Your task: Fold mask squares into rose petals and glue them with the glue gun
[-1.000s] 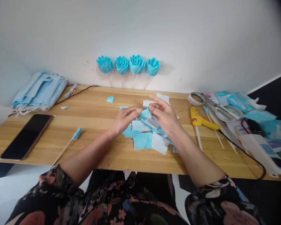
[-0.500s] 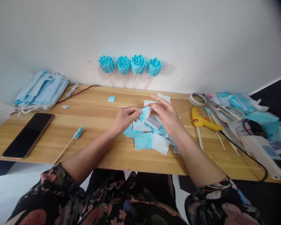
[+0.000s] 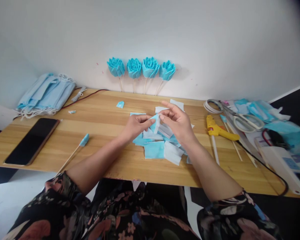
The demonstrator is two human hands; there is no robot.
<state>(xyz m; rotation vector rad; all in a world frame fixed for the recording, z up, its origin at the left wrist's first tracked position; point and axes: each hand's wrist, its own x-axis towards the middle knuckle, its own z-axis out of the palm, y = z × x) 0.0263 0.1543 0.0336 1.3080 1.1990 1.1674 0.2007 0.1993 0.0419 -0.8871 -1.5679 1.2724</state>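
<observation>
Between my hands is a small blue-and-white piece of mask fabric (image 3: 154,124), partly folded at its top edge. My left hand (image 3: 137,126) pinches its left side between thumb and finger. At its upper right corner, my right hand (image 3: 177,121) grips with thumb and index finger while other fingers are raised. Under them lies a loose heap of cut blue and white fabric squares (image 3: 154,150). Beside my left forearm rests a wooden stick with a blue wrapped tip (image 3: 84,140).
Several blue fabric flowers (image 3: 134,68) on sticks lean against the wall. Folded face masks (image 3: 46,95) and a phone (image 3: 32,141) lie left. On the right are a yellow glue gun (image 3: 220,130), scissors (image 3: 248,122), a tape roll (image 3: 213,106), a white power strip (image 3: 285,166) and fabric scraps.
The fabric piece has turned in my fingers and now looks narrower, with a white fold on its right side. Both hands stay in nearly the same place. The view has shifted slightly.
</observation>
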